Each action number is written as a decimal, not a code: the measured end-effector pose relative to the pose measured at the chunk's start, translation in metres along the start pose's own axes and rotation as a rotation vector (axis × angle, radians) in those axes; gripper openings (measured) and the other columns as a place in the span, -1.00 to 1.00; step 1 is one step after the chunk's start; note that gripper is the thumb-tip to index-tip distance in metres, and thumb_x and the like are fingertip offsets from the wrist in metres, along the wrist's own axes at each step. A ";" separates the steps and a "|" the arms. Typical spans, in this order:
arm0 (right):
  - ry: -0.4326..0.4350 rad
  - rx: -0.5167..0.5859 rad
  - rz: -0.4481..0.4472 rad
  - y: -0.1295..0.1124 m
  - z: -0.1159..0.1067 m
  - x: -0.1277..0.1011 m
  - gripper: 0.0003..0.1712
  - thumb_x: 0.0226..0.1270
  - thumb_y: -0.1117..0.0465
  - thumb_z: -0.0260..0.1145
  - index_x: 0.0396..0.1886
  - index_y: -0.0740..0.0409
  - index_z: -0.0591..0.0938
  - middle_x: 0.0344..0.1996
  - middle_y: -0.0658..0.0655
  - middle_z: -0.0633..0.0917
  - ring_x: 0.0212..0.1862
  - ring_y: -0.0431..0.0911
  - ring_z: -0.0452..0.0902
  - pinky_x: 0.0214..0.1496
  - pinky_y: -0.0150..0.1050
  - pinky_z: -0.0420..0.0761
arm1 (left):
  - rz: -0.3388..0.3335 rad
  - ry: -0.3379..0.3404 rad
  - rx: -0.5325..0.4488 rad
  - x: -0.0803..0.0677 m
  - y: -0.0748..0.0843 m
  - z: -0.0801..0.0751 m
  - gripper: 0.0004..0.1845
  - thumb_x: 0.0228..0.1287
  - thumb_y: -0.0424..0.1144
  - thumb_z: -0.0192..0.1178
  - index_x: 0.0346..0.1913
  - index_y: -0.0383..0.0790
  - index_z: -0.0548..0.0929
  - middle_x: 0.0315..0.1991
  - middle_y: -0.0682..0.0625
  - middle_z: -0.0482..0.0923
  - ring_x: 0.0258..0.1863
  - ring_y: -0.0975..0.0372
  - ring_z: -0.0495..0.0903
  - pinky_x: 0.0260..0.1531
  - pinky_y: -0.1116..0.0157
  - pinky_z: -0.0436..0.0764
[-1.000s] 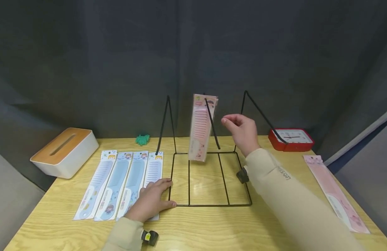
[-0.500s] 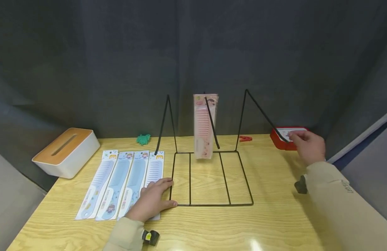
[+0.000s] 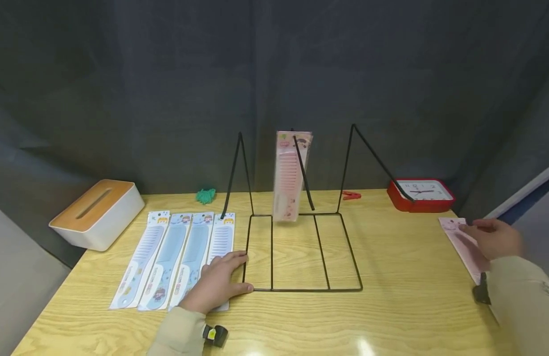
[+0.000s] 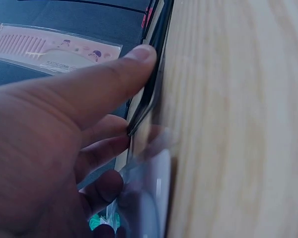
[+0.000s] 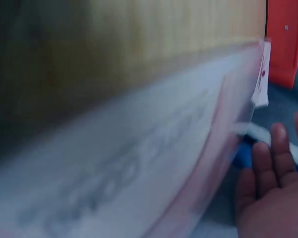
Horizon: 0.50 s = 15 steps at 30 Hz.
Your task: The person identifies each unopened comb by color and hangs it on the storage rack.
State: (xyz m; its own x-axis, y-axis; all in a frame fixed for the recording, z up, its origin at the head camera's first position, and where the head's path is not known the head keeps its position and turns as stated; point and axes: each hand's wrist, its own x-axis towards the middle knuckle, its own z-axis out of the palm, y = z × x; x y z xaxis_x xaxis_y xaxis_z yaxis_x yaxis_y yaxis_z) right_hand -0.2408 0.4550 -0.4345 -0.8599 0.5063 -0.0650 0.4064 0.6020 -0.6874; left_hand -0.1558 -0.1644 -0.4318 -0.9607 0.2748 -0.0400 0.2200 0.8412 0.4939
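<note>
My right hand (image 3: 494, 238) has swung away from the red square clock (image 3: 420, 194) to the desk's right edge, fingers loosely curled over the flat pink packaged comb (image 3: 466, 247), whose long axis runs near to far. My left hand (image 3: 218, 283) stays spread, pressing the black wire rack (image 3: 301, 252) by its near left corner.

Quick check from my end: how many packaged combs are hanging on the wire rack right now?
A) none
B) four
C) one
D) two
C: a single pink packaged comb hangs from the middle hook of the wire rack; the four blue packaged combs lie flat on the table to the rack's left.
</note>
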 end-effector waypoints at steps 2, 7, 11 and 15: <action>-0.030 -0.062 -0.011 0.007 -0.002 0.002 -0.03 0.36 -0.27 0.26 0.35 0.49 0.33 0.20 0.57 0.41 0.06 0.37 0.39 -0.08 0.17 0.52 | 0.000 -0.002 -0.003 0.000 0.000 -0.001 -0.19 0.14 0.12 0.45 0.42 -0.11 0.47 0.49 0.04 0.30 0.37 -0.07 0.31 0.22 -0.41 0.14; -0.184 -0.282 -0.047 0.015 -0.007 0.007 0.24 0.25 -0.41 0.27 0.35 0.66 0.17 0.26 0.72 0.23 0.18 0.54 0.25 0.18 0.35 0.39 | -0.004 -0.008 -0.010 0.001 0.000 -0.003 -0.19 0.14 0.12 0.44 0.42 -0.11 0.47 0.49 0.04 0.29 0.37 -0.07 0.30 0.23 -0.42 0.12; -0.235 -0.356 -0.034 0.015 -0.012 0.007 0.16 0.23 -0.37 0.31 0.20 0.71 0.29 0.15 0.72 0.35 0.07 0.48 0.37 0.07 0.24 0.51 | 0.000 -0.001 -0.005 0.001 0.000 -0.004 -0.20 0.15 0.11 0.44 0.43 -0.10 0.46 0.49 0.04 0.29 0.37 -0.06 0.30 0.24 -0.42 0.11; -0.182 -0.328 0.009 0.011 -0.013 -0.001 0.07 0.24 -0.27 0.36 0.12 0.73 0.29 0.09 0.71 0.39 -0.02 0.45 0.43 -0.02 0.21 0.56 | 0.004 0.000 -0.002 0.003 -0.001 -0.003 -0.19 0.14 0.12 0.44 0.43 -0.10 0.47 0.49 0.04 0.30 0.37 -0.06 0.31 0.23 -0.42 0.12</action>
State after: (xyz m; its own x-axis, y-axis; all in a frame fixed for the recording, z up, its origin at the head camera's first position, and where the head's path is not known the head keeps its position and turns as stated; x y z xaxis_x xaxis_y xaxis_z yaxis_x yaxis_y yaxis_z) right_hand -0.2318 0.4692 -0.4325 -0.8846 0.4123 -0.2181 0.4664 0.7784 -0.4201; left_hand -0.1590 -0.1656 -0.4294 -0.9598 0.2782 -0.0379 0.2236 0.8391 0.4959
